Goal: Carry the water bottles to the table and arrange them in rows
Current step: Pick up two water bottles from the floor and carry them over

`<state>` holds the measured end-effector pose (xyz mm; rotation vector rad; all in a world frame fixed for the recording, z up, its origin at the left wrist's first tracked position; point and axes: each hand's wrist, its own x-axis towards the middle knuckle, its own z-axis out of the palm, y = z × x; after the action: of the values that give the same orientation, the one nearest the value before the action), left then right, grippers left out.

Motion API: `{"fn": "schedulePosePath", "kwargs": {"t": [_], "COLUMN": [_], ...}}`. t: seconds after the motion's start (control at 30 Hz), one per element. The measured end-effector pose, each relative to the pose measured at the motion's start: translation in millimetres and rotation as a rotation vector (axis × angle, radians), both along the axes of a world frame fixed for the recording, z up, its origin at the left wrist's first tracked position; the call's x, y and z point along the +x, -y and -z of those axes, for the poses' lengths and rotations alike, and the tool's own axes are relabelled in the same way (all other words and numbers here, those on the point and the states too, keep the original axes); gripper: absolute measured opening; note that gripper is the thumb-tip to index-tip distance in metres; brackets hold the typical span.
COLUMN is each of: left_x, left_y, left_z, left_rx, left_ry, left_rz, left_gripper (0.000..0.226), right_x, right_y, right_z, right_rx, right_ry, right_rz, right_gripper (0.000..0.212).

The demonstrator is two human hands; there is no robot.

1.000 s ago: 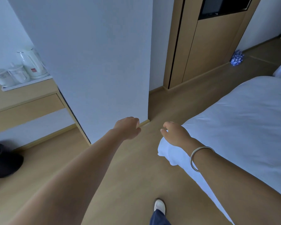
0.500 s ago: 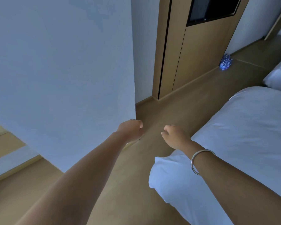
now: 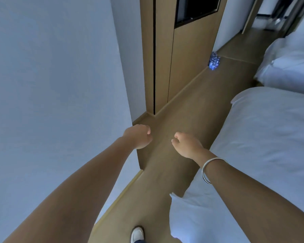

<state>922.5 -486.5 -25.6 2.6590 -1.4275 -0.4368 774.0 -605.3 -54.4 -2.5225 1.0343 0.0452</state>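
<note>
**Both hands empty, bottles far ahead on the floor**

The left hand [image 3: 139, 136] and the right hand [image 3: 186, 145] are stretched forward over the wooden floor [image 3: 188, 106], well apart from each other. Each grip is loosely curled and holds nothing. A silver bangle [image 3: 211, 170] sits on the right wrist. The pack of water bottles [image 3: 214, 61] stands on the floor at its far end, just beside the wooden wall panel [image 3: 191, 55]. A white bed [image 3: 263, 137] runs along the floor's right edge, a white wall [image 3: 56, 85] along the left. One white shoe [image 3: 137, 234] shows below.
</note>
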Motion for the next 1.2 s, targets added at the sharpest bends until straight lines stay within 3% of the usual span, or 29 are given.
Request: {"fn": "schedulePosePath", "kwargs": {"t": [0.3, 0.53, 0.93, 1.2], "left_x": [104, 134, 171, 187], "left_y": [76, 152, 372, 480], "left_z": [-9, 2, 3, 2], "left_rx": [0.026, -0.012, 0.074, 0.038], "left_ry": [0.077, 0.023, -0.075, -0.129], "left_rz": [0.166, 0.220, 0.308, 0.293], "left_gripper": [0.029, 0.026, 0.020, 0.031], "right_x": [83, 109, 143, 158], "right_y": [52, 121, 332, 438], "right_z": [-5, 3, -1, -10], "right_rx": [0.045, 0.054, 0.076, 0.061], "right_ry": [-0.040, -0.070, -0.076, -0.082], "right_rz": [0.125, 0.164, 0.247, 0.269], "right_gripper": [0.037, 0.024, 0.040, 0.038]}}
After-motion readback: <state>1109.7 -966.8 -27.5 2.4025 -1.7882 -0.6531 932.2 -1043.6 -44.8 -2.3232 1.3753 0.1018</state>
